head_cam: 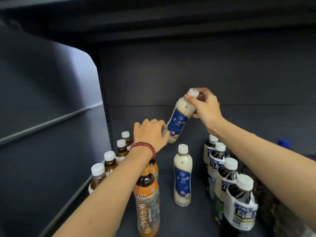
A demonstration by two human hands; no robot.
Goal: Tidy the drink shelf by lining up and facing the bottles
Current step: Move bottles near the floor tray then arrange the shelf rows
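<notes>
This looks like a shop: a dark metal display shelf (179, 219) with a slotted upright (108, 120) at the back, and bottles (109, 159) of drink standing in rows by kind.

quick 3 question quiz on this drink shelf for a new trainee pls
1. True or false: the held milky bottle in the right hand stands upright on the shelf.
2. Which wrist wears the red bead bracelet? A left, B right, C neither.
3. Fill in: the standing milky bottle at mid-shelf has a ___ cap.

Key: 1 false: it is tilted and off the shelf, with the grip at its neck. 2 A. 3 white.
</notes>
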